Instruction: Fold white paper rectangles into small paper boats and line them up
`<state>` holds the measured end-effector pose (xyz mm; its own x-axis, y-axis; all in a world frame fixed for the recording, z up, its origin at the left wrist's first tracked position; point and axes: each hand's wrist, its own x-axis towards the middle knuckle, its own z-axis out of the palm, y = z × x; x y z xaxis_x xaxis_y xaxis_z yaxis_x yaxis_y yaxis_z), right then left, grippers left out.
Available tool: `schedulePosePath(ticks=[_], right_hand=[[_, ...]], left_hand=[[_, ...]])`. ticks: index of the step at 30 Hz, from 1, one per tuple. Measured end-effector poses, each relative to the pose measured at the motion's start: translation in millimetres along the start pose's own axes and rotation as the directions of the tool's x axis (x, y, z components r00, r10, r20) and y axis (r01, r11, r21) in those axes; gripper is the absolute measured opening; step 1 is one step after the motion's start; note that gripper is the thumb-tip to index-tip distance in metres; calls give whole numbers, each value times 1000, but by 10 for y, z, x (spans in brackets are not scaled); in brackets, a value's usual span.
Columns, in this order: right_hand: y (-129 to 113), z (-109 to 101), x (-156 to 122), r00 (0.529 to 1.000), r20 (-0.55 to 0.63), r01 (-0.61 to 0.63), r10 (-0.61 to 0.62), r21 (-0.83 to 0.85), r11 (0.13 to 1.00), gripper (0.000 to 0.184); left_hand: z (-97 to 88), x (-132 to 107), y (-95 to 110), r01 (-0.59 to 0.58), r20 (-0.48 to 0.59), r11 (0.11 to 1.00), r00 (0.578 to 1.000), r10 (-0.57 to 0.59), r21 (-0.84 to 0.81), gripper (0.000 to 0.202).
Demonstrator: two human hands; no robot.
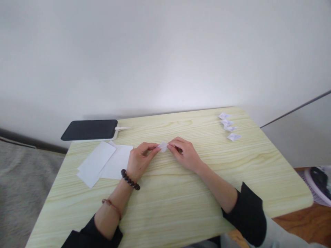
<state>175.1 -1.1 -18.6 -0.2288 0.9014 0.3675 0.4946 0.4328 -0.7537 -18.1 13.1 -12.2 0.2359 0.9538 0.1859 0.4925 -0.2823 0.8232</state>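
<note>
Between my two hands, over the middle of the table, is a small folded piece of white paper [163, 147]. My left hand [142, 156] pinches its left end between thumb and fingertips. At the opposite end, the thumb and index finger of my right hand [184, 153] are closed on it. The paper's exact folds are too small to make out. Flat white paper sheets [97, 160] overlap on the table to the left of my left hand. Several folded white paper boats [234, 137] stand in a column at the far right.
A black-screened phone or tablet [90, 130] with a white cable [124, 128] plugged in lies at the table's back left. The wood-patterned table [165, 213] meets a white wall [165, 55]. A pink basket [312, 182] stands beyond the right edge.
</note>
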Motion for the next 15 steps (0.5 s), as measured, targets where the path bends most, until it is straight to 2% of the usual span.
schedulePosePath(ticks=[4, 8, 15], right_hand=[[22, 35, -4, 1000, -26, 6, -7, -22, 1000, 19], [77, 65, -27, 996, -63, 55, -62, -104, 993, 19], [142, 8, -63, 984, 19, 175, -175, -241, 955, 21]], left_hand=[[-7, 13, -20, -47, -26, 998, 999, 48, 34, 20], [-22, 23, -50, -164, -17, 982, 986, 167, 93, 15], [-21, 24, -101, -366, 41, 903, 930, 367, 223, 15]])
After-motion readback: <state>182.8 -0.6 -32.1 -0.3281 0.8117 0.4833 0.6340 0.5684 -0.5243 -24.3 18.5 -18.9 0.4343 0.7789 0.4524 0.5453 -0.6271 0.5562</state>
